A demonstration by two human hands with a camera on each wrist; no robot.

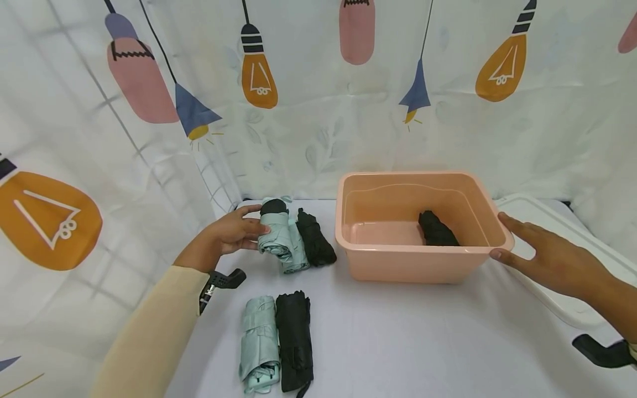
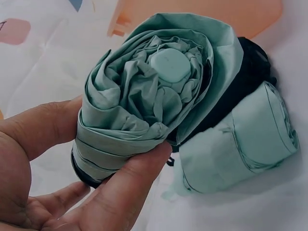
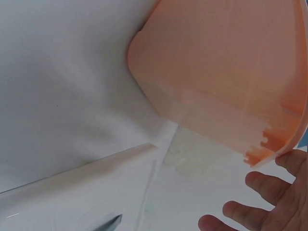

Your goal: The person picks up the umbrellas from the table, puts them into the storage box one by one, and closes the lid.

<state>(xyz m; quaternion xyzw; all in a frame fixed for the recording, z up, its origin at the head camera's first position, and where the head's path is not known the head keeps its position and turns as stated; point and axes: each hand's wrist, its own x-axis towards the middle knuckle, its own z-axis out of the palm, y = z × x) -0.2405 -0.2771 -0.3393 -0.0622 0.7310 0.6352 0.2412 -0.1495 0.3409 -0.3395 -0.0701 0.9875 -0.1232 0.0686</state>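
My left hand (image 1: 231, 229) grips a rolled mint-green folding umbrella (image 1: 275, 236), thumb and fingers round its sides; a pale button end (image 2: 171, 65) faces the left wrist camera. Right beside it on the table lie another mint-green umbrella (image 1: 297, 251) and a black umbrella (image 1: 316, 240). My right hand (image 1: 562, 262) rests its fingertips at the right rim of a peach plastic bin (image 1: 398, 266), fingers spread and fairly straight. Inside the bin is a black folded umbrella (image 1: 438, 229), its lower part hidden by the front wall.
Nearer me, a mint-green umbrella (image 1: 260, 344) and a black umbrella (image 1: 294, 340) lie side by side on the white table (image 1: 408, 337). A white lid (image 1: 572, 309) lies right of the bin, partly under my right arm. A patterned curtain (image 1: 308, 127) hangs behind.
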